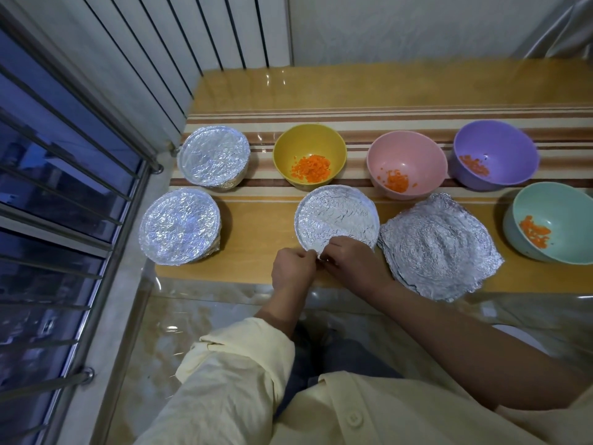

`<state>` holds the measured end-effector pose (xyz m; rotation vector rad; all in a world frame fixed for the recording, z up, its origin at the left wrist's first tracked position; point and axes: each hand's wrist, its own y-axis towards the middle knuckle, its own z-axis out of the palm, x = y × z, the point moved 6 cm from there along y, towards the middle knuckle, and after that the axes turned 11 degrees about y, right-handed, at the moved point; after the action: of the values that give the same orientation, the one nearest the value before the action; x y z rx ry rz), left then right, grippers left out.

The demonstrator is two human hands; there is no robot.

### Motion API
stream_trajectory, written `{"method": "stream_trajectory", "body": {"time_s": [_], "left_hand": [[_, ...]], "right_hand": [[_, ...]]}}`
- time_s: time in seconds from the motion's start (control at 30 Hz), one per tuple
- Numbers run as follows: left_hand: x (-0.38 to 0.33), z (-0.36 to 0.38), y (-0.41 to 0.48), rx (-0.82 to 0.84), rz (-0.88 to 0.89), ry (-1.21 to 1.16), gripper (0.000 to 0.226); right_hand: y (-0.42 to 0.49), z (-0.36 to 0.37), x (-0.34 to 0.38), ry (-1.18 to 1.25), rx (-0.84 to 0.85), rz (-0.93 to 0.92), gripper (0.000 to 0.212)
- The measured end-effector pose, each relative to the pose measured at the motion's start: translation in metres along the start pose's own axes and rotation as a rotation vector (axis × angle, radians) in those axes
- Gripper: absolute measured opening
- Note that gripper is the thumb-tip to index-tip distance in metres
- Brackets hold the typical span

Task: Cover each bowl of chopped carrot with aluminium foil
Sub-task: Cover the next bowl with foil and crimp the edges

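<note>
A foil-covered bowl (337, 216) stands in the middle near the table's front edge. My left hand (293, 268) and my right hand (349, 261) both pinch the foil at its near rim, fingertips close together. Two more foil-covered bowls stand at the left, one at the back (213, 160) and one at the front (179, 226). Uncovered bowls with chopped carrot: yellow (309, 155), pink (406, 163), purple (495, 154), teal (552, 223). A stack of crinkled foil sheets (439, 248) lies right of my hands.
The wooden table (353, 88) carries a striped runner and a glossy transparent cover that hangs over its front edge. A barred window (57, 194) runs along the left, and a white radiator (199, 33) stands behind the table. My pale yellow sleeves fill the foreground.
</note>
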<state>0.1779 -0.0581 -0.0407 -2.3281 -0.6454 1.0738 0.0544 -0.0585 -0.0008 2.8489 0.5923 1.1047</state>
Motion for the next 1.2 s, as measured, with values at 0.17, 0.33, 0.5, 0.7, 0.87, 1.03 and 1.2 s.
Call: {"method": "stream_trajectory", "body": {"time_s": [0.17,0.33,0.5,0.7,0.87,1.03,1.2], "left_hand": [[0.003,-0.007,0.004,-0.042,0.024,0.127,0.027],[-0.001,-0.021,0.016,-0.064,0.050,0.213,0.027],[0.000,-0.034,0.027,-0.065,0.052,0.202,0.027],[0.026,-0.007,0.012,-0.063,-0.162,-0.260,0.037],[0.035,0.017,0.022,-0.060,-0.145,-0.315,0.011],[0.021,0.002,0.003,-0.036,-0.196,-0.385,0.032],[0.022,-0.001,0.001,-0.001,-0.249,-0.380,0.037]], "right_hand": [[-0.004,0.004,0.002,0.001,0.016,-0.012,0.010],[-0.006,-0.003,0.003,-0.027,-0.021,-0.069,0.018],[-0.015,-0.002,-0.001,-0.125,0.019,-0.119,0.020],[-0.006,0.001,0.009,-0.145,0.037,-0.115,0.020],[-0.005,0.003,0.011,-0.126,0.044,-0.087,0.018],[-0.004,0.002,0.012,-0.121,0.035,-0.058,0.015],[-0.005,0.001,0.012,-0.121,0.023,-0.063,0.015]]}}
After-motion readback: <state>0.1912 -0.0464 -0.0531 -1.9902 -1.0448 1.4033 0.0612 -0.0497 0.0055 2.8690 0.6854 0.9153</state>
